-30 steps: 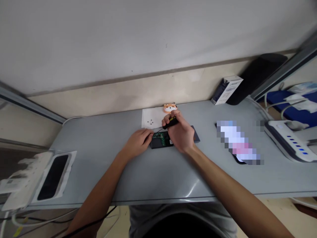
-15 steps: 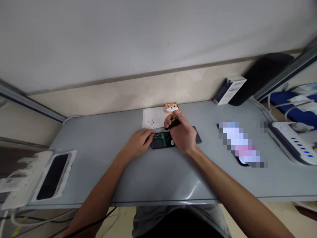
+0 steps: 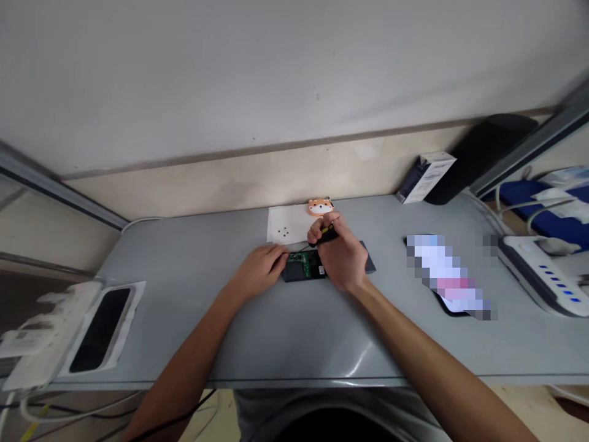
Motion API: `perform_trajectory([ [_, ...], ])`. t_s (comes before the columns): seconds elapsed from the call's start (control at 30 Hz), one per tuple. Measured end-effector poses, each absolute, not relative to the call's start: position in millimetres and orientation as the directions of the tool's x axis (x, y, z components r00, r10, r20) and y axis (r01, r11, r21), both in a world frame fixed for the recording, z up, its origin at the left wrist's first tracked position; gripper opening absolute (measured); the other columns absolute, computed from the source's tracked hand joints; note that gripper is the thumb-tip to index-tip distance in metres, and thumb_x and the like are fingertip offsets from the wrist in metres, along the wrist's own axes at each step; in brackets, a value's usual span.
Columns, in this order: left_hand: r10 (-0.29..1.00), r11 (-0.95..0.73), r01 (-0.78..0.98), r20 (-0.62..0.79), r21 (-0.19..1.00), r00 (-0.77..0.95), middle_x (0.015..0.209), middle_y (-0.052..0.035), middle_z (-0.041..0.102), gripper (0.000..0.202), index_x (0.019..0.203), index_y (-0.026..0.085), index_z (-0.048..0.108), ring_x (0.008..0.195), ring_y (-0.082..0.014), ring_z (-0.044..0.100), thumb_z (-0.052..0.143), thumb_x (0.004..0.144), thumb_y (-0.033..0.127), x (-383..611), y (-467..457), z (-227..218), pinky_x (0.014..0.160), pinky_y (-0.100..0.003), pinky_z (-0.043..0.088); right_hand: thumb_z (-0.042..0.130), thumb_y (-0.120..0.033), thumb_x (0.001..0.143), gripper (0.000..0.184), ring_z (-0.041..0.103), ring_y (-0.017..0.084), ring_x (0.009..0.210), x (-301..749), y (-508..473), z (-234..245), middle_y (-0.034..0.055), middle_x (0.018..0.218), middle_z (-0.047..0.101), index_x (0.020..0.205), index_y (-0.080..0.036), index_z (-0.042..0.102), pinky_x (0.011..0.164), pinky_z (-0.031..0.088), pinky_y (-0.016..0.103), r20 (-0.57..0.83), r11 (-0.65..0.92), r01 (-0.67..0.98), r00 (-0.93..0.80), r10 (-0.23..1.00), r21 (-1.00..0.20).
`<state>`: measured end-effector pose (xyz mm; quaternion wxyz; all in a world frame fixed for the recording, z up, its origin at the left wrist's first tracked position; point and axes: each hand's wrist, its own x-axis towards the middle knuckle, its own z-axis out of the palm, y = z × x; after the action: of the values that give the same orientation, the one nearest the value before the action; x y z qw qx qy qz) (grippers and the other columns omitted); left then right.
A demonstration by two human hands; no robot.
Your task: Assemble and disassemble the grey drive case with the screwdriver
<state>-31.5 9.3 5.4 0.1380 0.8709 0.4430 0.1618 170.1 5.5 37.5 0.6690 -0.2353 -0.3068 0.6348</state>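
A small opened black device [image 3: 304,267] with a green circuit board showing lies at the middle of the grey table [image 3: 257,331]. My left hand [image 3: 260,265] rests at its left end, fingers curled against the edge and steadying it. My right hand [image 3: 339,254] is closed around a black-and-yellow screwdriver [image 3: 324,234], its thin tip pointing down at the board. Just behind lies a white sheet of paper [image 3: 286,223] with several tiny dark screws on it.
An orange animal-shaped figure [image 3: 319,206] sits at the paper's far right corner. A phone [image 3: 448,276] lies to the right, a white power strip [image 3: 540,275] further right, a small box [image 3: 426,177] and a dark object at the back right. A dark panel on white wrapping [image 3: 99,328] lies at the left edge.
Both hands stay on the device; the right hand has shifted the screwdriver only slightly. The view has tilted a little, so everything sits lower in the picture.
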Motion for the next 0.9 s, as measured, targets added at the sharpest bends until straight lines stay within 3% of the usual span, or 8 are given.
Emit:
perform_trajectory([
  [0.43,0.818,-0.566,0.726,0.157,0.391,0.553,0.105,-0.0081,0.077,0.025,0.109,0.02,0.069,0.098,-0.0241,0.073,0.045,0.107,0.024,-33.3,10.2,2.7,0.091,-0.04,0.059,0.067,-0.046,0.092,0.029,0.045,0.017,0.07,169.5,6.2,35.2,-0.001,0.074,0.041,0.08,-0.026,0.049,0.07,0.044,0.033,0.139,0.101,-0.705,0.003,0.99,-0.702],
  [0.73,0.821,-0.562,0.73,0.149,0.39,0.552,0.106,-0.0067,0.077,0.024,0.112,0.022,0.069,0.1,-0.0232,0.073,0.046,0.108,0.025,-33.5,10.9,1.4,0.093,-0.04,0.058,0.069,-0.045,0.086,0.029,0.045,0.018,0.072,170.3,5.7,38.1,0.0001,0.076,0.042,0.076,-0.026,0.049,0.069,0.044,0.034,0.097,0.047,-0.713,-0.029,0.995,-0.7],
  [0.9,0.819,-0.563,0.729,0.144,0.389,0.556,0.106,-0.0069,0.077,0.025,0.111,0.022,0.069,0.098,-0.0233,0.072,0.044,0.108,0.026,-32.9,10.9,2.2,0.092,-0.04,0.058,0.067,-0.047,0.091,0.032,0.045,0.018,0.07,171.3,8.1,35.4,-0.0005,0.074,0.04,0.077,-0.026,0.048,0.069,0.044,0.034,0.141,0.096,-0.697,-0.008,0.99,-0.711],
])
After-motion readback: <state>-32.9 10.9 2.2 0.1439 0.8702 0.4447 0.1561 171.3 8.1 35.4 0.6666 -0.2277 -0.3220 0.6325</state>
